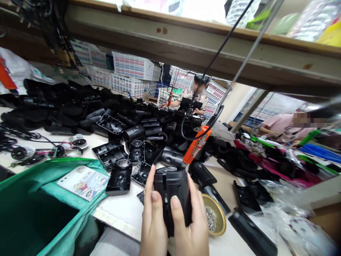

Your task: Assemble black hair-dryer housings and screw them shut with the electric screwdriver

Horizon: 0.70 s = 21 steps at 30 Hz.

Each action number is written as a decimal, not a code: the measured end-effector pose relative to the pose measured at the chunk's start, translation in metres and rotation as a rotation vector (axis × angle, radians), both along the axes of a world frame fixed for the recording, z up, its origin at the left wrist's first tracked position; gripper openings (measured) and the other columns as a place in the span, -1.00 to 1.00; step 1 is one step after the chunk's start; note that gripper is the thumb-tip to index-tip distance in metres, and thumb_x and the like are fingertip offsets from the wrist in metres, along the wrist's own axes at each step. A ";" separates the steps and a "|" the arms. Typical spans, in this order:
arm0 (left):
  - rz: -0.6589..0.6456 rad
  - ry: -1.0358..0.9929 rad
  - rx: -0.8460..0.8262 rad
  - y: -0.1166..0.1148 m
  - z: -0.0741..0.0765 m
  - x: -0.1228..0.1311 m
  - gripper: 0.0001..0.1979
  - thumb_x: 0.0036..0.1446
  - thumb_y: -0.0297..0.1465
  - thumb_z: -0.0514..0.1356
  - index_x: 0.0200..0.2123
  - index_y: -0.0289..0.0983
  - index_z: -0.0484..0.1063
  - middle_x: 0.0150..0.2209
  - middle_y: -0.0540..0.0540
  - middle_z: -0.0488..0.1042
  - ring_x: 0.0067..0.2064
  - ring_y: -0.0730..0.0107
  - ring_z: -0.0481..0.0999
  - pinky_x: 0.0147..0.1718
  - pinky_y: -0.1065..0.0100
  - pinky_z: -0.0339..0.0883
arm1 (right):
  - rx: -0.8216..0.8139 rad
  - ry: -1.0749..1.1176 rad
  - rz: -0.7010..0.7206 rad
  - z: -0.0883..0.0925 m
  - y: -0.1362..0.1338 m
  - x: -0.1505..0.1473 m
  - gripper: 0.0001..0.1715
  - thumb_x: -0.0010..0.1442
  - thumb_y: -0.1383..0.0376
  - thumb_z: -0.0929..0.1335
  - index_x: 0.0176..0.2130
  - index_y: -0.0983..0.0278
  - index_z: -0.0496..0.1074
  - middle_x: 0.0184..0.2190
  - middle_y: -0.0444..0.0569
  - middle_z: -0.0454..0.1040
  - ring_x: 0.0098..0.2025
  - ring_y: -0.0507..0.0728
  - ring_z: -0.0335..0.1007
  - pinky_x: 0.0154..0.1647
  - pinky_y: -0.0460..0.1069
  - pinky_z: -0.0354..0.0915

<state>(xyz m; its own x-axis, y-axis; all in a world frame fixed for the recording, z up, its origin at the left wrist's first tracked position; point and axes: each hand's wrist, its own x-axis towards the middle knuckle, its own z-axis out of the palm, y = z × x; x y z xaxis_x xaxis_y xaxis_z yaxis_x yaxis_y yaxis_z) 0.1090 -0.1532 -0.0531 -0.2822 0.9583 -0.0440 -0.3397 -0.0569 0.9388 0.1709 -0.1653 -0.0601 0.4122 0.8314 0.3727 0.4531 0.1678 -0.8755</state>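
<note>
Between both palms I hold a black plastic housing, upright, with a round grille at its top and a long gap down its near side. My left hand wraps its left side, thumb on the front. My right hand closes round the right side, its thumb also pressed on the front. Just behind the housing hangs an orange electric screwdriver on a black cable, tip pointing down. A yellowish bowl of small silver screws stands beside my right hand. Open black half-shells lie to the left.
Black plastic parts are heaped across the back of the table. Wired round components lie at left, above a green cloth bag at the table edge. Clear plastic bags lie at right. Two people sit beyond, before white crates.
</note>
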 end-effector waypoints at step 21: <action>0.024 0.062 -0.029 -0.009 0.002 -0.002 -0.38 0.43 0.06 -0.06 0.43 -0.01 0.15 0.49 -0.02 0.19 0.46 0.23 0.20 0.38 0.29 0.15 | -0.047 -0.090 0.107 -0.006 -0.006 0.002 -0.27 0.42 -0.10 0.24 0.40 0.17 0.18 0.28 0.16 0.35 0.37 0.37 0.21 0.15 0.21 0.37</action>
